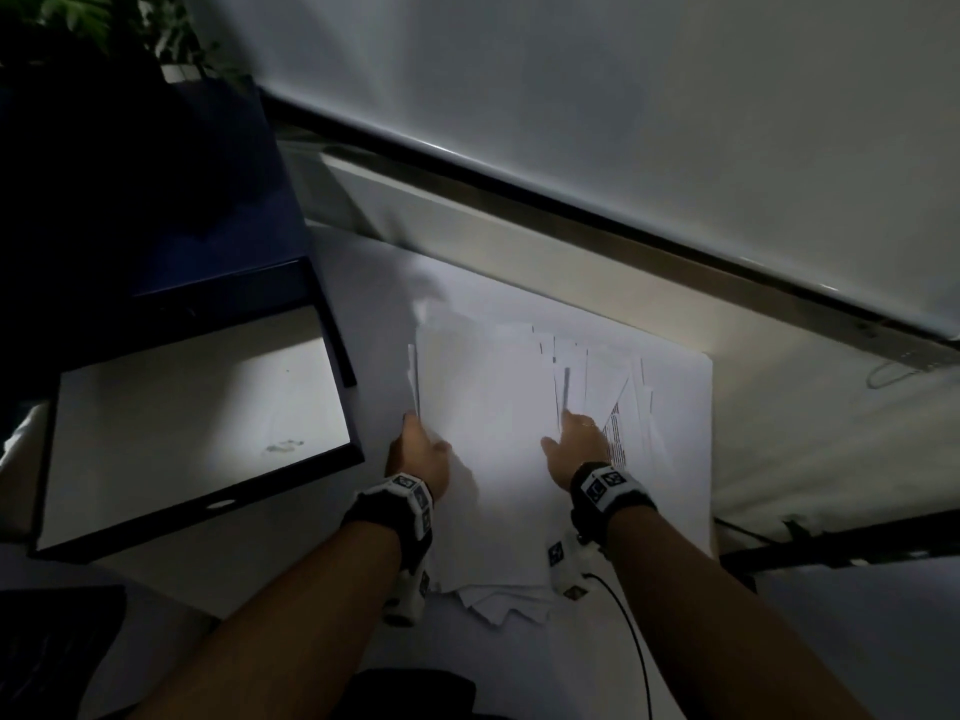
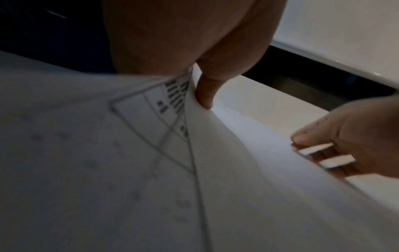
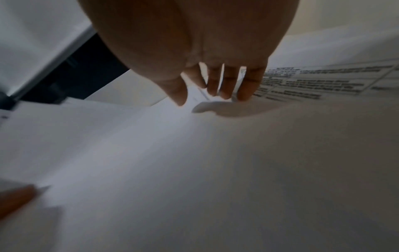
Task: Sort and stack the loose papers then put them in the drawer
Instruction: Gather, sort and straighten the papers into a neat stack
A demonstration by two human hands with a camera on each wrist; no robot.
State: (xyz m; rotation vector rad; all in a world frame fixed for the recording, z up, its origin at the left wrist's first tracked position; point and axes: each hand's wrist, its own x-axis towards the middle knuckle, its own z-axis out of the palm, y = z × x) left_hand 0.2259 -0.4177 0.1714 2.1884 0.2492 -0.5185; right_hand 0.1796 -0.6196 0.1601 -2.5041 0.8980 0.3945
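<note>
The left hand [image 1: 418, 454] pinches the left edge of the loose papers [image 1: 493, 423], thumb on top and fingers beneath, as the left wrist view confirms with a fingertip [image 2: 205, 97] curled over a printed sheet's margin; the right hand [image 1: 576, 444] lies on the same pile with its fingers [image 3: 224, 85] nearly straight, tips pressing among fanned sheets, grasping nothing; the papers lie spread in an uneven heap on a white surface [image 1: 322, 553], some bearing printed tables [image 3: 313, 81]; to their left stands an open dark-blue drawer [image 1: 197, 418] with a pale floor, just beside the heap; a potted plant [image 1: 104, 23] sits at far left; a black cable [image 1: 631, 621] trails near the right forearm.
</note>
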